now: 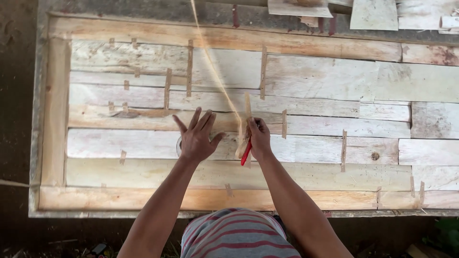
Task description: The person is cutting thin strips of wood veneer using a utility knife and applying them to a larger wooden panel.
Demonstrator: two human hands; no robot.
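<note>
While left hand (197,138) lies flat, fingers spread, on the veneer sheets (311,91), right hand (258,138) grips a red-handled tool (245,154) and tape strip (247,106).

Colour key. Patchwork veneer sheet (311,91), centre of frame: pale cream and whitish strips with faint pink and grey stains. Frame boards (143,198) along the upper, left and lower edges: warmer orange-tan. Tape pieces (344,150) scattered across the seams: light brown. Tape strand (210,62) running from the top centre: translucent yellow-tan. Handle (245,155) below the right hand (259,138): red. Shirt (236,236), bottom centre: grey with red stripes. Ground (14,95) at left: dark brown.
</note>
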